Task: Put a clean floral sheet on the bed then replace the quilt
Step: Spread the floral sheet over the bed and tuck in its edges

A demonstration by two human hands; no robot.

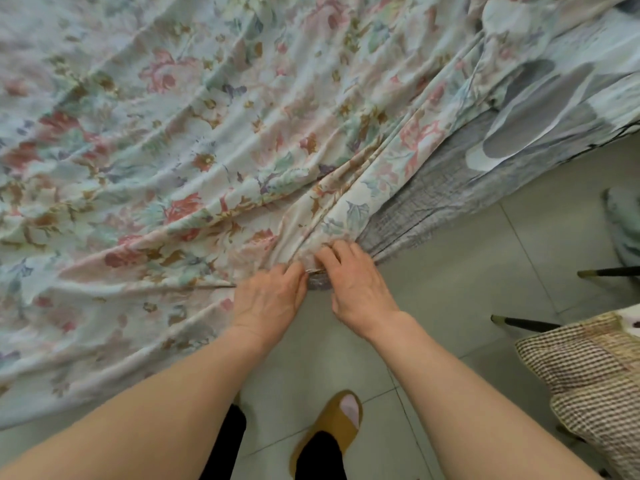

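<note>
Pale cotton sheet (180, 140) w/ pink, red & teal flowers. Grey crinkled cover (433, 202) beside it; patchwork cloth (588, 382) in brown-cream checks. Mustard slipper (334, 427) (pink sock showing), floor tiles (467, 289) grey-green.

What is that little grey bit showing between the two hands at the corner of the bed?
In the head view, between the left hand and right hand, a small patch of grey fabric peeks out below the bunched floral sheet. What it belongs to is unclear.
</note>
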